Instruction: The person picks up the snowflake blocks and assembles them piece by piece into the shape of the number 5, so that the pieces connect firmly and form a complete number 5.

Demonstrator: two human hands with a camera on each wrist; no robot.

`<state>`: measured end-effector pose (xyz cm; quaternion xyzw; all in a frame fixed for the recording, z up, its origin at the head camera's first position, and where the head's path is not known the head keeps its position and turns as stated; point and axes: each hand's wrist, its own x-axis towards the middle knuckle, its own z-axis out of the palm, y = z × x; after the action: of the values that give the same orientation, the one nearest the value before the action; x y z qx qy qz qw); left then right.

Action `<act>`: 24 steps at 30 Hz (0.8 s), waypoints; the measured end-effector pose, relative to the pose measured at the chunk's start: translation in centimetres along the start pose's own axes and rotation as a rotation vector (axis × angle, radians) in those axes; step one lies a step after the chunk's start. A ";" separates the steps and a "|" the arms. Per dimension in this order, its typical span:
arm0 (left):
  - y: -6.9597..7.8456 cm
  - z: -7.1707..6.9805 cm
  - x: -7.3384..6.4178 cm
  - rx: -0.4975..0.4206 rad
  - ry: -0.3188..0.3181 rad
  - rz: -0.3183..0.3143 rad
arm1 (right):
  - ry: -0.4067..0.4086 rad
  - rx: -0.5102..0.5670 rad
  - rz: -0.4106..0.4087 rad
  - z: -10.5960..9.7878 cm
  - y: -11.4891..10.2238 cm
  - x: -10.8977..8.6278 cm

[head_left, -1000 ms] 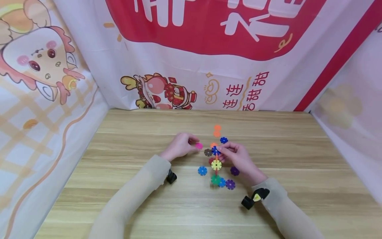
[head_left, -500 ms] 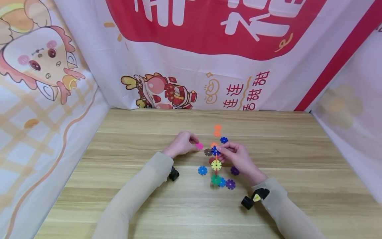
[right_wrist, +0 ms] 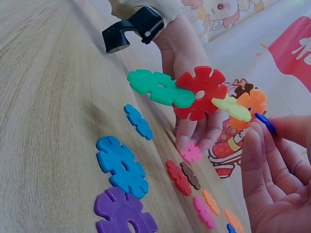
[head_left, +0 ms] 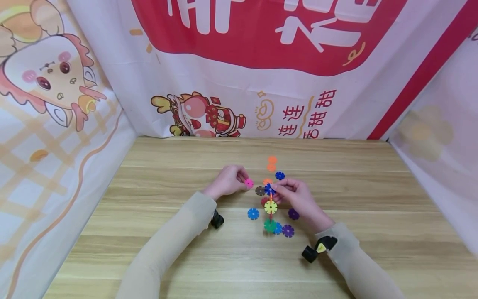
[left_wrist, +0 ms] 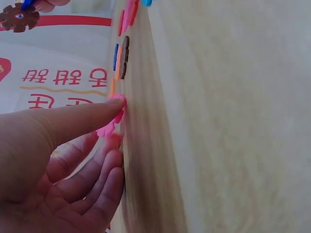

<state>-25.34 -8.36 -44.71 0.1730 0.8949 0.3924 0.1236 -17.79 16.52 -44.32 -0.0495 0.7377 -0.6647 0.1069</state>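
My left hand [head_left: 228,181] pinches a pink notched plastic disc [head_left: 249,183] between thumb and fingers, low over the table. My right hand [head_left: 296,197] holds a joined chain of such discs in the air, with thumb and fingers on a dark blue disc [right_wrist: 266,124] at its end. Seen from the right wrist, the chain runs from a green disc [right_wrist: 158,88] through a red disc [right_wrist: 200,93] and a yellow disc [right_wrist: 232,108] to an orange disc [right_wrist: 257,101]. A brown disc [right_wrist: 244,89] shows partly behind the orange one.
Loose discs lie around both hands on the wooden table [head_left: 179,257]: a light blue disc [head_left: 253,214], purple discs [head_left: 288,231], a dark blue disc [head_left: 280,175] and orange discs [head_left: 271,167] farther back. A printed cloth [head_left: 224,74] hangs behind the table.
My left hand has closed its fingers on the pink disc and tilted it so that its face shows. My right hand and the chain have stayed almost still.
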 end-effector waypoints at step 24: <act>0.2 -0.3 -3.9 -0.345 0.065 0.033 | 0.017 0.006 0.022 0.0 0.0 0.1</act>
<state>-21.81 -10.01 -44.05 0.1513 0.8147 0.5476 0.1161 -17.85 16.55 -44.30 -0.0354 0.7372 -0.6661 0.1079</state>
